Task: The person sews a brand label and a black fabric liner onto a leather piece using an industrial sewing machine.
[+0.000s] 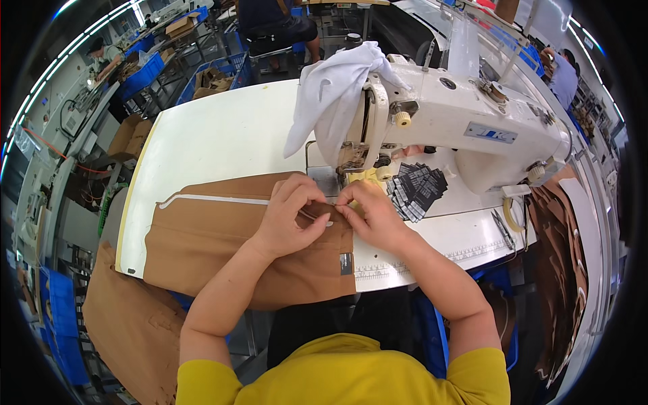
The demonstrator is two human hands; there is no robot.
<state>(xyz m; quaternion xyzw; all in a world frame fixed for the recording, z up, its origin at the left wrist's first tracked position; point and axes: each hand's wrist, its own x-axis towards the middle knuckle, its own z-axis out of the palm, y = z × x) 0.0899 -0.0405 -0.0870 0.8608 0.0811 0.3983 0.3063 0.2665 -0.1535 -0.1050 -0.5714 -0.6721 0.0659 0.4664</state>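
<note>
A brown fabric piece (202, 246) lies across the left and front of the white sewing table, its front part hanging over the edge. A white drawstring or tape (223, 199) runs along its upper side. My left hand (290, 212) pinches the fabric's upper right edge, thumb and fingers curled together. Close beside it, my right hand (368, 212) grips the same edge between thumb and fingertips. Both hands are just in front of the sewing machine's (466, 115) needle area. A small black label (346, 263) sits at the fabric's right edge.
Black labels (418, 189) are fanned out under the machine arm. A white cloth (334, 88) drapes over the machine head. Thread snips (503, 229) and a tape roll (514, 214) lie at the right. Brown pieces (557, 263) hang at far right; another brown piece (128, 324) hangs at lower left.
</note>
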